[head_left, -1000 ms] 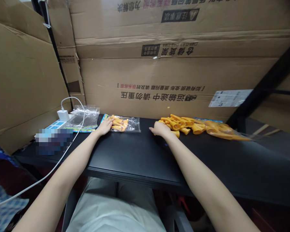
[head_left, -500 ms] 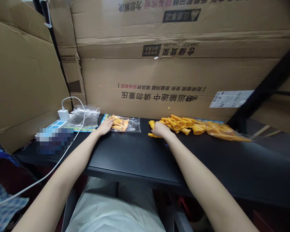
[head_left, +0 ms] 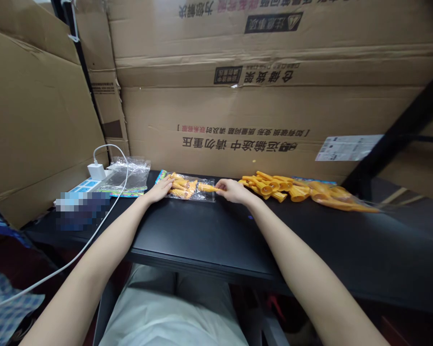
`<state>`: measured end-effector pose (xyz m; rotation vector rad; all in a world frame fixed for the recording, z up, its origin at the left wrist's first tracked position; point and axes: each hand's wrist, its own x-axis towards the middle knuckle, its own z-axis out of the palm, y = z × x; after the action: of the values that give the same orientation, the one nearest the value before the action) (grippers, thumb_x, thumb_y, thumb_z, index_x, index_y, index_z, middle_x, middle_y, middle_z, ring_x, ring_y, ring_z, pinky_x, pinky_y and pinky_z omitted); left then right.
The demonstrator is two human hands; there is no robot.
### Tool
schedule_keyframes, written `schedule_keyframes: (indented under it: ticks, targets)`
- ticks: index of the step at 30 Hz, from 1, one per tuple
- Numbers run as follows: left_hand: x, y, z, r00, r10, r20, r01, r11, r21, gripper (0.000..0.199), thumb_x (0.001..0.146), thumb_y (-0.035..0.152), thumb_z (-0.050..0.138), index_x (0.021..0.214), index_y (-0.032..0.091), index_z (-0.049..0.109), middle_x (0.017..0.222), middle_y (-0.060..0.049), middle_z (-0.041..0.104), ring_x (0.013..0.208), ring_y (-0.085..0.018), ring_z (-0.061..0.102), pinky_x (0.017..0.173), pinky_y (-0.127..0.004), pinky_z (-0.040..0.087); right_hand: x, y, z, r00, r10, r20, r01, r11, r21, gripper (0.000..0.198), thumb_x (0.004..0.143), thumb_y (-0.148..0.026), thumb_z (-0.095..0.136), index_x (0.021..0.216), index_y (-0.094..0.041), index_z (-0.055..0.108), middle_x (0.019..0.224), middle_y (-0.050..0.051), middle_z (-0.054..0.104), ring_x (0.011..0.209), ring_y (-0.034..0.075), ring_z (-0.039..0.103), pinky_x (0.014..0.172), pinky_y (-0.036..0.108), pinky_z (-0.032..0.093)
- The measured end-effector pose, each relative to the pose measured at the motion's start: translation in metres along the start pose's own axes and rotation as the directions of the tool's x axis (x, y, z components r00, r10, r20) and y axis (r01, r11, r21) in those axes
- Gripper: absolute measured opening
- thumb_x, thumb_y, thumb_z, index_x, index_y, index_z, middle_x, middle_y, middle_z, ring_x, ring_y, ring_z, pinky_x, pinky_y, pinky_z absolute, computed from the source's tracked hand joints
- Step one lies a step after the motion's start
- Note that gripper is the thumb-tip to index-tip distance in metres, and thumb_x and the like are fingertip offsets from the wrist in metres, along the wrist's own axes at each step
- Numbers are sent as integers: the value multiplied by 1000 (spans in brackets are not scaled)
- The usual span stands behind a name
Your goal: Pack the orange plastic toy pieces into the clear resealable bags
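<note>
Orange horn [head_left: 206,187] is pinched by right hand [head_left: 232,191].

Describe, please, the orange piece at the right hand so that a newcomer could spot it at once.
Below the big cardboard wall, on the black tabletop, lies a clear bag under the left hand. At the bag's right end is the orange piece, unlike the bunched pieces because the right hand pinches its end.

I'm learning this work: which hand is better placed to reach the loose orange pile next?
Likely the right hand: it is closer to the loose orange pile, though pinching one orange piece. The left hand rests on the clear packet, farther off.
</note>
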<state>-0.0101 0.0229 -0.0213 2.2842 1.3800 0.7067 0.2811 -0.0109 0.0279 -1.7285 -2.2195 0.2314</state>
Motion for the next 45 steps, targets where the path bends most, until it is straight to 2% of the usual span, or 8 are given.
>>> schedule_keyframes:
  ticks: [4,10,20,26,33,38,42,45]
  targets:
    - [-1,3,-1,1000,14,9,-14,998,-63,56,87,46,26,131,14,40,144,-4,26,134,-16,12,110,-30,6,4,1,10,996,-83,-26,87,977,197,11,71,-19,59,81,-17,60,78,4,64,71,14,56,66,25,43]
    - [-3,7,0,999,18,26,-13,986,-169,58,84,54,31,128,19,45,141,0,31,134,-20,15,110,-32,7,9,8,15,984,-180,1,158,868,471,12,70,-21,59,80,-14,58,69,2,60,61,11,52,60,24,44]
    - [-1,12,5,998,46,36,-33,955,-295,71,78,66,31,130,19,43,143,-2,26,133,-21,18,110,-34,7,9,3,27,967,-249,-47,227,768,599,26,67,-35,63,83,-14,59,75,4,62,65,12,55,64,27,46]
    - [2,10,6,998,43,38,-30,952,-304,74,78,68,28,131,18,40,144,-3,24,134,-20,16,110,-33,7,9,4,28,965,-260,-24,230,803,550,27,63,-38,66,77,-15,60,71,4,61,62,12,54,64,28,46]
    - [1,11,6,996,59,65,-37,954,-297,77,78,69,26,134,17,36,145,-4,20,134,-19,14,110,-33,7,11,11,21,971,-237,-27,202,757,622,35,61,-41,67,82,-13,61,72,4,63,64,13,55,65,28,47]
    - [-1,17,5,997,53,57,-29,933,-359,72,79,66,28,133,19,37,144,-3,24,133,-19,20,109,-34,12,9,3,30,970,-237,-51,214,739,639,34,62,-40,66,83,-13,62,75,4,63,65,13,57,66,28,47]
    - [-3,25,4,999,23,43,-4,916,-400,61,82,60,31,131,24,41,142,1,28,131,-20,25,108,-34,17,7,-9,36,965,-237,-110,256,770,584,23,63,-31,66,79,-15,65,81,6,64,78,17,59,77,32,46]
    - [-5,30,3,999,42,8,-35,909,-416,58,84,56,31,131,24,41,141,1,31,131,-19,26,108,-33,18,7,-13,38,956,-242,-165,290,702,651,19,62,-26,67,78,-16,65,94,7,63,94,18,57,88,33,43]
